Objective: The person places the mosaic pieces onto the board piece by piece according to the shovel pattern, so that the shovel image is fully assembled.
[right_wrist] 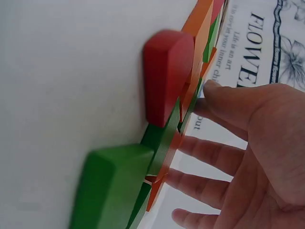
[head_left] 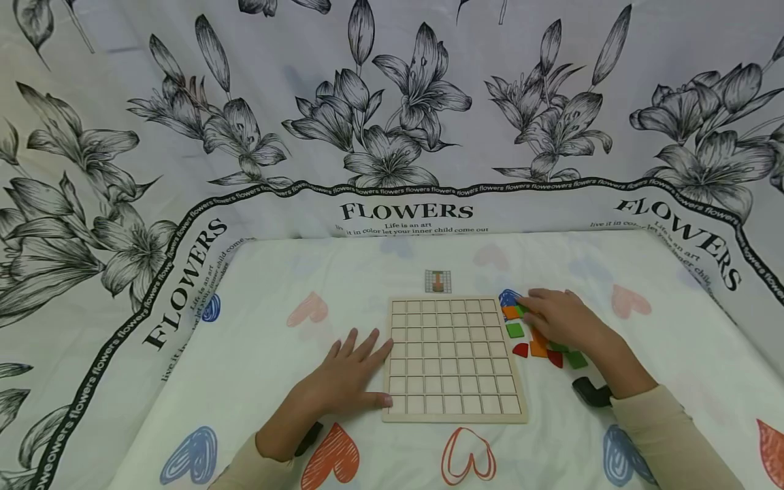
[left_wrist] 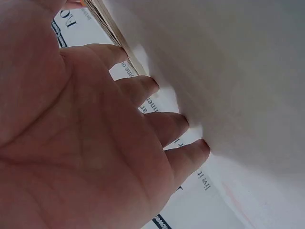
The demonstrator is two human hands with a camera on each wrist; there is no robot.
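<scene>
A square wooden board (head_left: 453, 357) with a grid of shallow cells lies on the cloth. My left hand (head_left: 346, 378) has its fingers spread, with thumb and index finger touching the board's left edge. In the left wrist view, the fingertips (left_wrist: 183, 122) rest on the cloth beside the board. Right of the board lies a loose group of flat pieces: a green piece (head_left: 514, 330), a red piece (head_left: 520, 350), an orange piece (head_left: 538, 349) and several others. Over them reaches my right hand (head_left: 563, 316), its fingers extended and touching pieces at the group's far end, partly hiding them.
A small printed grid card (head_left: 437, 281) lies just behind the board. White cloth with printed hearts covers the surface, and a flower-printed cloth (head_left: 392, 211) rises behind. A black strap piece (head_left: 592, 393) shows by the right wrist.
</scene>
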